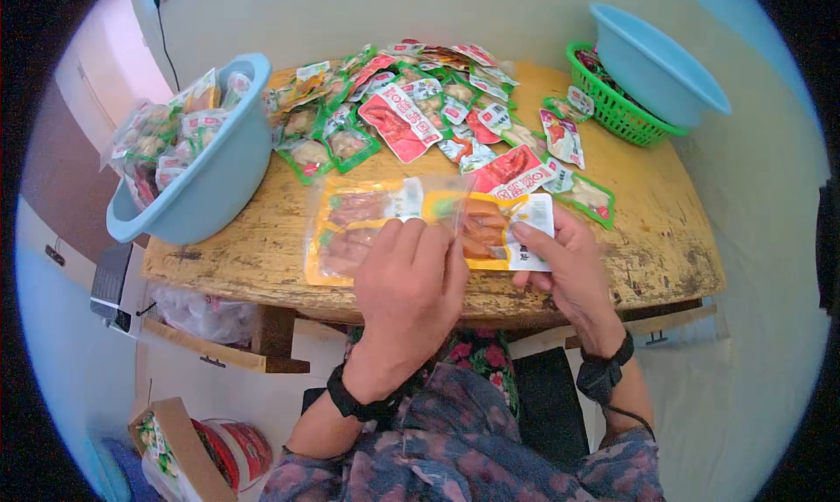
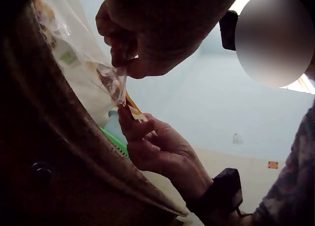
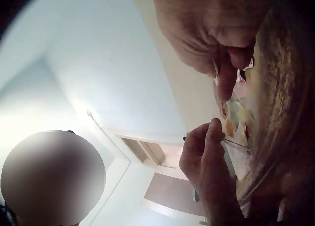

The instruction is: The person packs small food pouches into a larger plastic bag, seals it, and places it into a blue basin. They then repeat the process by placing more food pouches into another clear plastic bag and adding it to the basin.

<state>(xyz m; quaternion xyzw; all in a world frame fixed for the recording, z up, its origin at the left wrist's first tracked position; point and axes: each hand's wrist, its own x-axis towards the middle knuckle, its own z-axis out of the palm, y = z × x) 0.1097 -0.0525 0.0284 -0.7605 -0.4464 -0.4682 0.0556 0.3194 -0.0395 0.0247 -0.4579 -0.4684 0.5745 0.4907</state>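
Observation:
In the head view my right hand (image 1: 573, 270) grips the white end of a yellow-edged vacuum snack packet (image 1: 483, 231), thumb on top. Orange-brown pieces show through its window. My left hand (image 1: 407, 279) pinches the mouth of a clear plastic bag (image 1: 420, 191) holding similar yellow-edged packets (image 1: 354, 213). The packet's left end overlaps the bag mouth. The left wrist view shows the crinkled bag film (image 2: 115, 83) between the fingers of both hands, close to each other. Seen from the right wrist, the left hand's fingertips (image 3: 216, 127) are just below the right hand's.
A heap of green, red and white snack packets (image 1: 402, 117) covers the back of the worn wooden table (image 1: 647, 239). At left stands a blue basin (image 1: 227, 169) with bagged packets; at right, a green basket (image 1: 626, 117) under another blue basin (image 1: 656, 64). Drawers (image 1: 206, 349) stick out below.

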